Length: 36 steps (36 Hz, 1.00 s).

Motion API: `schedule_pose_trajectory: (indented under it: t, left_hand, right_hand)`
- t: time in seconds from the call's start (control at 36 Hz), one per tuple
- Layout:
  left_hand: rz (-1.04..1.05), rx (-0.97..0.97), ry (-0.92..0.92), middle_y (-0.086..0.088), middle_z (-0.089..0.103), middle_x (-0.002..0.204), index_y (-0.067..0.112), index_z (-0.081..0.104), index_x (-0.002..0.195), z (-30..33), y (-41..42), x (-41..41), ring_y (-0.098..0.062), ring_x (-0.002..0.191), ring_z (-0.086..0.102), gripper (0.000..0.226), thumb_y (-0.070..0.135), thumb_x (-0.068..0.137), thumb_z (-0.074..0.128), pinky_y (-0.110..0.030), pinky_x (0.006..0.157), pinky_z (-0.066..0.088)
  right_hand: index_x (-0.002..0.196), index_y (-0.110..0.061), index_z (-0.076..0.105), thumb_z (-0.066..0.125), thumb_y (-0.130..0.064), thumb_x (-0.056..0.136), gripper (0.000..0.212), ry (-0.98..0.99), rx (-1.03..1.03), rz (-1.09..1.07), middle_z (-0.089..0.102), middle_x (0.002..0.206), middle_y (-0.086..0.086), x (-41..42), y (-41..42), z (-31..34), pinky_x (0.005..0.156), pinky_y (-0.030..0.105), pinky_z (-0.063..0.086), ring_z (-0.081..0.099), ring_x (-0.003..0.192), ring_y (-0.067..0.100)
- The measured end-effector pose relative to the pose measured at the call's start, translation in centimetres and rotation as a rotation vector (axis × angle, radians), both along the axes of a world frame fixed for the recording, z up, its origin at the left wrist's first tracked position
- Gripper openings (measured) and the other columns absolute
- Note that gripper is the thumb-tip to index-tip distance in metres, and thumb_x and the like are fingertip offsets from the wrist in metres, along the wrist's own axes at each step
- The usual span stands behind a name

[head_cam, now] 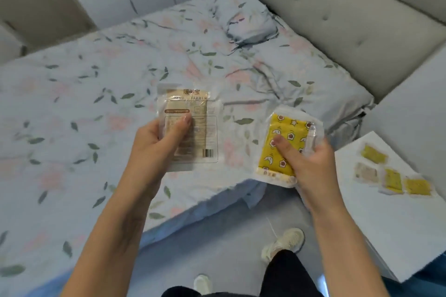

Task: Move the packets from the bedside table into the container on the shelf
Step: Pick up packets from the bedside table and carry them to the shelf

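Left hand (154, 142) grip pinches beige printed plastic packet (193, 125); right hand (306, 164) grip pinches yellow star-patterned packet (282, 142), both above floral-sheeted bed (96, 84) edge; four packets (391, 171) on white worktop (391, 224) right of bed.

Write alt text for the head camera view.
A person standing beside a floral bed holds a beige packet in the left hand and a yellow packet in the right hand. Four more packets lie on the white bedside table.

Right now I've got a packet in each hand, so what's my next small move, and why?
Probably turn away from the bed and look for the shelf container. Both hands are full: the left hand holds the beige packet, the right hand the yellow packet. Four packets still lie on the bedside table, and no shelf or container is in view.
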State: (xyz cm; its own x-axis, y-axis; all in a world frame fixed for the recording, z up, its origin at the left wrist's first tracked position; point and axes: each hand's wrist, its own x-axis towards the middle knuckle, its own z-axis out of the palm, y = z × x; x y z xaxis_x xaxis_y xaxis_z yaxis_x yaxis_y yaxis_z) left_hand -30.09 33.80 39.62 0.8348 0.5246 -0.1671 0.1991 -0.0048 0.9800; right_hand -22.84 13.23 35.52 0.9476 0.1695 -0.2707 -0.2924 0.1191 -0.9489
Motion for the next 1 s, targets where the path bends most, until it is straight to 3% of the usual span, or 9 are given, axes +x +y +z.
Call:
schedule_pose_trajectory:
  t: [0.17,0.33,0.5,0.58,0.69,0.83,0.92,0.97,1.0]
  left_hand:
    - [0.279,0.032,0.042,0.009,0.074,0.071,0.019,0.069,0.083,1.8,10.2,-17.0,-0.003,0.066,0.069,0.012,0.024,0.089,0.060,-0.015,0.057,0.052]
    - [0.595,-0.002,0.033,0.009,0.076,0.086,0.024,0.070,0.089,3.4,15.4,-31.5,-0.009,0.084,0.072,0.015,0.034,0.088,0.058,-0.032,0.080,0.055]
    - [0.868,-0.069,-0.008,0.007,0.076,0.091,0.022,0.069,0.099,4.5,17.2,-42.2,-0.011,0.087,0.072,0.027,0.040,0.081,0.060,-0.028,0.079,0.058]
    - [0.979,-0.078,-0.023,0.013,0.075,0.089,0.026,0.068,0.097,4.3,18.0,-45.9,-0.005,0.083,0.072,0.016,0.035,0.088,0.057,-0.018,0.072,0.057]
    - [1.087,-0.116,-0.033,0.013,0.075,0.085,0.026,0.068,0.094,3.6,19.5,-49.2,-0.003,0.078,0.071,0.014,0.032,0.090,0.057,-0.012,0.061,0.053]
    - [1.130,-0.157,-0.030,0.015,0.075,0.084,0.025,0.068,0.098,2.9,23.8,-51.1,-0.001,0.077,0.071,0.016,0.032,0.090,0.057,-0.009,0.057,0.050]
    - [1.122,-0.171,-0.007,0.014,0.075,0.086,0.024,0.068,0.100,2.6,28.0,-51.6,0.000,0.078,0.071,0.018,0.033,0.089,0.057,-0.008,0.057,0.050]
    - [1.130,-0.186,-0.019,0.013,0.075,0.086,0.023,0.069,0.099,3.2,29.3,-51.3,-0.001,0.078,0.071,0.020,0.035,0.087,0.058,-0.008,0.057,0.050]
    - [1.138,-0.172,-0.021,0.013,0.075,0.086,0.023,0.069,0.098,3.0,33.7,-52.2,-0.001,0.078,0.071,0.021,0.036,0.086,0.059,-0.009,0.058,0.050]
  right_hand:
    - [0.112,-0.020,0.060,0.075,-0.023,0.068,0.047,-0.023,0.036,0.351,0.074,0.097,-0.001,-11.4,13.5,3.0,0.064,0.029,0.059,0.073,0.084,0.015]
    - [0.096,-0.029,0.059,0.066,-0.036,0.073,0.025,-0.073,-0.012,0.647,0.072,0.088,-0.009,-22.1,23.5,5.7,0.054,0.021,0.055,0.072,0.074,0.006]
    - [0.095,-0.028,0.060,0.070,-0.029,0.079,0.019,-0.058,-0.061,0.876,0.070,0.081,-0.013,-30.4,30.5,6.9,0.048,0.019,0.052,0.071,0.066,0.007]
    - [0.094,-0.030,0.061,0.070,-0.030,0.079,0.018,-0.075,-0.068,0.960,0.071,0.092,-0.005,-33.2,33.5,6.8,0.045,0.019,0.049,0.070,0.068,0.011]
    - [0.088,-0.031,0.059,0.069,-0.028,0.082,0.012,-0.103,-0.091,1.023,0.069,0.095,-0.014,-35.3,37.4,6.1,0.041,0.016,0.045,0.069,0.069,0.011]
    - [0.083,-0.037,0.054,0.067,-0.028,0.083,0.016,-0.115,-0.117,1.052,0.069,0.088,-0.008,-36.7,43.0,5.7,0.047,0.024,0.054,0.069,0.067,0.010]
    - [0.079,-0.031,0.056,0.068,-0.026,0.082,0.014,-0.123,-0.128,1.056,0.068,0.081,-0.009,-37.1,47.7,5.0,0.046,0.021,0.053,0.068,0.065,0.009]
    - [0.085,-0.030,0.059,0.070,-0.027,0.081,0.012,-0.121,-0.123,1.065,0.070,0.080,-0.011,-37.7,49.0,5.4,0.047,0.022,0.053,0.069,0.064,0.009]
    - [0.088,-0.029,0.060,0.071,-0.028,0.080,0.013,-0.146,-0.131,1.087,0.071,0.080,-0.010,-38.3,54.0,5.2,0.048,0.022,0.053,0.070,0.064,0.009]
